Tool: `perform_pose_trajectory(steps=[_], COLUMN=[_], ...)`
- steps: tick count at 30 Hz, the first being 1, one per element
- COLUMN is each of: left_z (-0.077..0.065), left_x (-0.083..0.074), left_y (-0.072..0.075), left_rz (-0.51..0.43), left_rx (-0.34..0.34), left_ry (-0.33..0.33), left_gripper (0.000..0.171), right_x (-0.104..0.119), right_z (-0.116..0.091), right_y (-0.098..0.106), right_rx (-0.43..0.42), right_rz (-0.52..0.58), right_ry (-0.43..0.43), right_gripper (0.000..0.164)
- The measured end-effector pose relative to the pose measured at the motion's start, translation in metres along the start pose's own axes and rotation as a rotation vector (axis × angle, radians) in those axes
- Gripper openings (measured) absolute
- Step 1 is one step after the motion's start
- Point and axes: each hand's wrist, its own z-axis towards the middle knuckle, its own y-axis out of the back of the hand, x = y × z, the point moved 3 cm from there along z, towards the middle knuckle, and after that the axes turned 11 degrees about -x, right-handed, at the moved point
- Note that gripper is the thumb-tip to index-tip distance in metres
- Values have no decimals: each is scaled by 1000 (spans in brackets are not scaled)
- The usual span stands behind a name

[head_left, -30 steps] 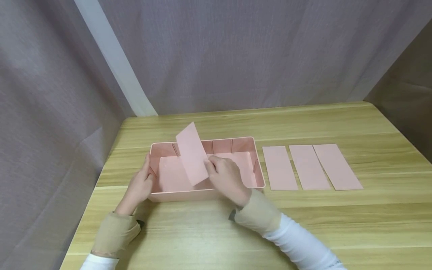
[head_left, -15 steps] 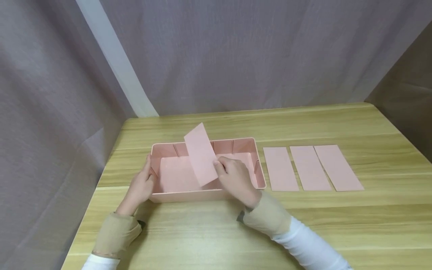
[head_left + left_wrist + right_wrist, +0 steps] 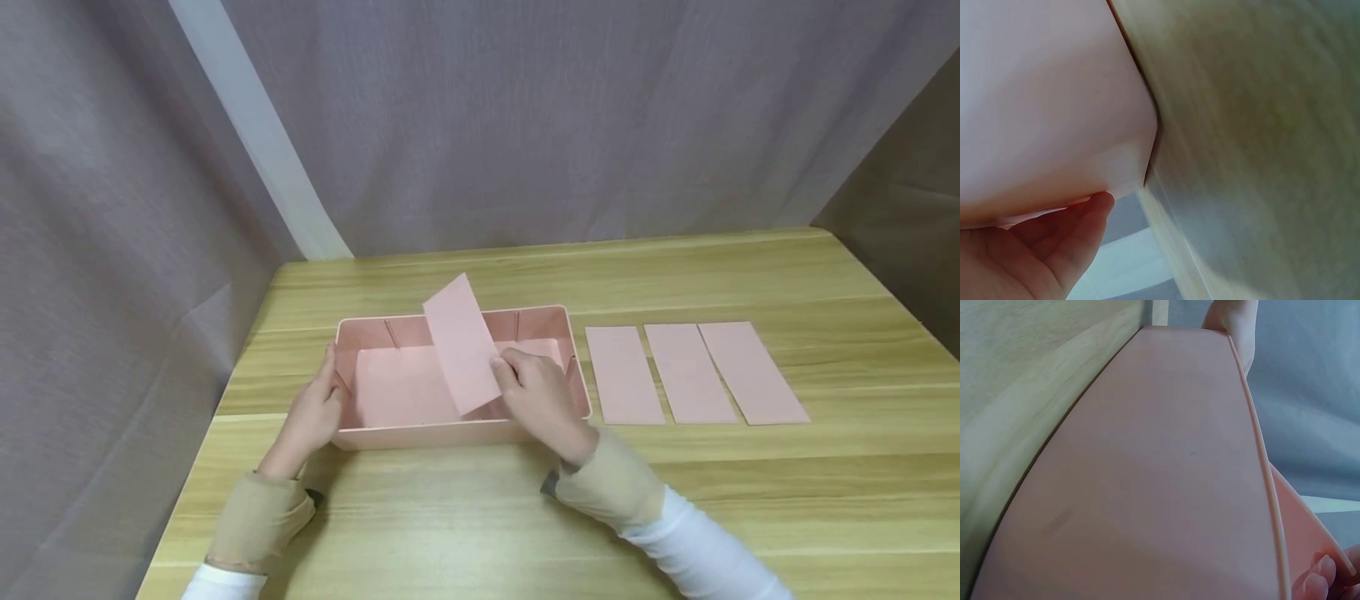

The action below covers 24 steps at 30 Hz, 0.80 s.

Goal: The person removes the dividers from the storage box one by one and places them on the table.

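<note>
My right hand [image 3: 536,396] pinches the long edge of a flat pink divider [image 3: 462,346], thumb on the near face. The divider is tilted over the middle of a pink box [image 3: 442,435], its upper end standing above the back rim. Fingertips of the right hand also show curled at the divider's edge [image 3: 1304,519] in the right wrist view. My left hand [image 3: 311,412] lies along the outside of the box's left end, fingers straight. In the left wrist view its fingers [image 3: 1082,240] touch the end wall, just round from the long front wall [image 3: 1054,112].
To the right of the box three pink dividers, a left one [image 3: 625,375], a middle one [image 3: 690,373] and a right one [image 3: 752,372], lie flat on the wooden table [image 3: 465,517]. Slots [image 3: 392,333] run down the box's inner walls. A grey curtain [image 3: 525,125] hangs behind.
My right hand has moved to the right with the divider, from left of the box's middle to a little right of it. My left hand stays at the box's left end.
</note>
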Motion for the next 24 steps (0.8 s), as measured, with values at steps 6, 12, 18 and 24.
perform_pose_trajectory(steps=[6,12,18,24], left_z=[0,0,0,0], left_x=[0,-1,0,-1], left_y=[0,1,0,2], left_rz=[-3,0,-1,0], left_rx=[11,12,16,16], left_ry=[4,6,7,11], left_gripper=[59,59,59,59], right_x=[-4,-7,-11,-15], right_z=[-1,-2,-3,-4], right_y=[4,9,15,20], right_rx=[-5,15,4,26], right_rz=[34,21,-1,-11], right_ry=[-1,-32,-21,-56], right_gripper=[36,35,35,34])
